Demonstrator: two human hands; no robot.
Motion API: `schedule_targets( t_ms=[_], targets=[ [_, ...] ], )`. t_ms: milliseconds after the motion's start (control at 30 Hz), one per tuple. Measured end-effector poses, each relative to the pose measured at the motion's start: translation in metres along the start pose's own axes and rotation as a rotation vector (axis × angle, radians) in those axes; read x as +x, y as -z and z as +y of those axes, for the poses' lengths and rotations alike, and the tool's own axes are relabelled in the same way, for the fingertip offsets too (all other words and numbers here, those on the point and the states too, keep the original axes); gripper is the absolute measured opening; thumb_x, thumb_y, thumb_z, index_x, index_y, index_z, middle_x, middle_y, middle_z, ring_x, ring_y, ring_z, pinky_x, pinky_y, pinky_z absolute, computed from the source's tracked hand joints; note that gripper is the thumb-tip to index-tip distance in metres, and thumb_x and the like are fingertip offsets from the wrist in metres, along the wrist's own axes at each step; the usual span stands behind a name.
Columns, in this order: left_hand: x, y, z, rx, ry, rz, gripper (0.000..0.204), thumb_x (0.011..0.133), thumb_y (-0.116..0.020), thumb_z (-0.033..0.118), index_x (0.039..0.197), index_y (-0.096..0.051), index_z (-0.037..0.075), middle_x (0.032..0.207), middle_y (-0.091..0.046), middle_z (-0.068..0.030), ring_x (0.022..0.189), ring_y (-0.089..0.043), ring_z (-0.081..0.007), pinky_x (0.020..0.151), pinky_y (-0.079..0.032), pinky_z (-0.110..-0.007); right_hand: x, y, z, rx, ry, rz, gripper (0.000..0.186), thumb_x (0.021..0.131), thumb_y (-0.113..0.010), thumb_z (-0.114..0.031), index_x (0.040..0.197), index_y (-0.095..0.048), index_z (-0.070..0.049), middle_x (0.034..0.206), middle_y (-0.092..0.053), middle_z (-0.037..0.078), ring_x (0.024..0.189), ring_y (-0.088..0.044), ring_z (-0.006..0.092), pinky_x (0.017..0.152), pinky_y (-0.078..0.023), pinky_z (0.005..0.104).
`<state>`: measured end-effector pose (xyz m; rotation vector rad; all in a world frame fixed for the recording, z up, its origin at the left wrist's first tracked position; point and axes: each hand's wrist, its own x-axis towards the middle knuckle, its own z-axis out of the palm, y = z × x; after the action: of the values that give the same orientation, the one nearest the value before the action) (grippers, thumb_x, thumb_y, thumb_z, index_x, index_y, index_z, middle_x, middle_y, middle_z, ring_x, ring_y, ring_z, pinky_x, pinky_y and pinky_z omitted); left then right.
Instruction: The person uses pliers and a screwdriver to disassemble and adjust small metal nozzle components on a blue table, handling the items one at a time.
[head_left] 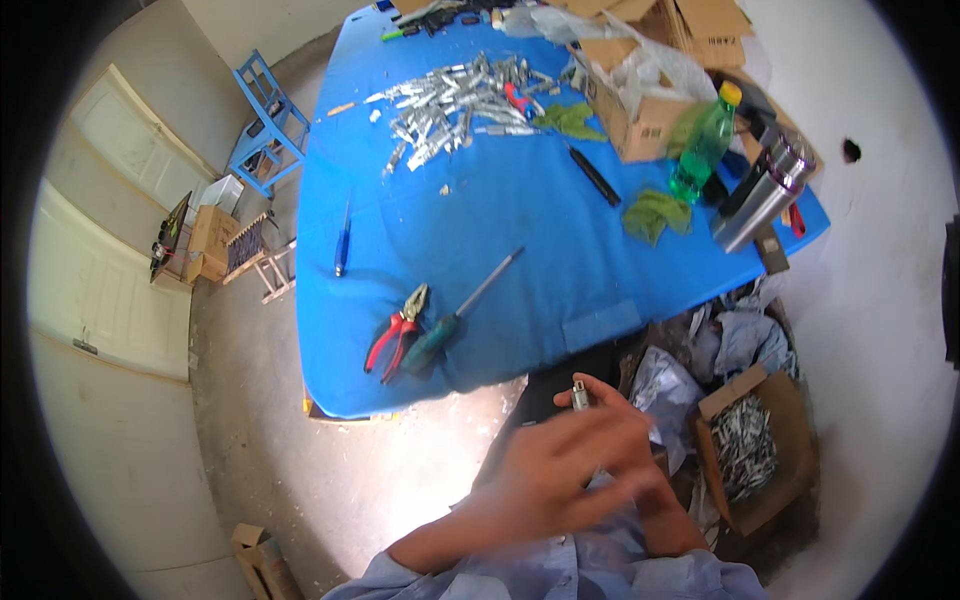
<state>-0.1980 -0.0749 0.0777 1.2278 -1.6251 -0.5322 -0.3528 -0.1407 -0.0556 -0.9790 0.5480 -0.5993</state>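
In front of my body, below the table's near edge, my right hand [640, 420] pinches a small silvery metal piece [580, 393] that stands up past its fingers. My left hand [560, 465] crosses in front of it, smeared by motion, and covers much of the right hand. Its fingers are too blurred to read. On the blue-covered table [450, 220] beyond, red-handled pliers [402, 332] lie beside a green-handled screwdriver [455, 322]. Further off lies a heap of silvery metal pieces [450, 105].
A blue screwdriver [343, 245] and a black-handled one [595, 178] lie on the table. A green bottle [706, 145], steel flask [765, 190] and cardboard box [630, 120] stand at right. Below, an open carton [790, 445] contains more metal pieces. A blue chair [265, 125] stands left.
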Motion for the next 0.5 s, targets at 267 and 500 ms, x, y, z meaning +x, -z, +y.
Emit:
schedule_targets(
  t_ms=[267, 500],
  targets=[
    [-0.049, 0.028, -0.066, 0.248, 0.49, 0.303, 0.042, 0.082, -0.085, 0.022, 0.115, -0.071, 0.001, 0.102, -0.074, -0.0128, 0.089, -0.073, -0.028, 0.076, -0.059, -0.037, 0.052, -0.056, -0.025, -0.561, 0.187, -0.018, 0.065, 0.089, -0.073, 0.001, 0.149, -0.048, -0.002, 0.124, -0.069, 0.011, 0.101, -0.069, 0.0161, 0.089, -0.057, 0.0312],
    [-0.083, 0.058, -0.091, -0.101, 0.713, 0.419, 0.018, 0.097, -0.071, 0.006, 0.112, -0.067, -0.003, 0.097, -0.078, -0.0088, 0.084, -0.073, -0.0119, 0.07, -0.056, -0.025, 0.077, -0.104, -0.021, -0.949, 0.404, -0.162, 0.059, 0.084, -0.081, -0.008, 0.138, -0.058, -0.005, 0.118, -0.071, 0.015, 0.093, -0.074, 0.0272, 0.078, -0.06, 0.0365]
  ],
)
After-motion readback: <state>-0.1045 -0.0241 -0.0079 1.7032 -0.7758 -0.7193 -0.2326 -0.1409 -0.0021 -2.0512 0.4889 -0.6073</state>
